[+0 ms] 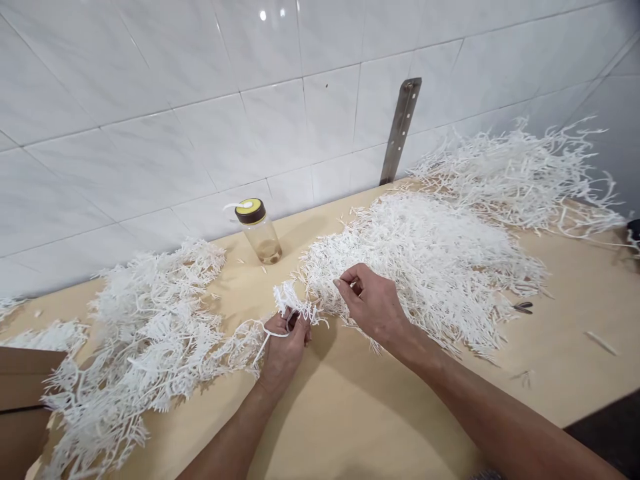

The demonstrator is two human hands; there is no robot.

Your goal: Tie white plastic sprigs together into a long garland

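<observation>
My left hand (286, 347) is closed around a white branching strand (287, 297), its small twigs sticking up past the fingers. From that hand the strand trails left into a tangled heap of similar white strands (170, 327). My right hand (373, 300) hovers at the near left edge of a broad pile of short, thin white pieces (430, 253). Its thumb and forefinger are pinched together; whatever may be between them is too small to make out. A small gap separates the two hands.
Behind my hands stands a clear bottle (263, 240) with a yellow and dark lid. Longer white strands (520, 173) lie at the back right. A metal bracket (400, 133) leans against the tiled wall. A cardboard box (30, 387) is at the left, small dark snips (523, 307) at the right.
</observation>
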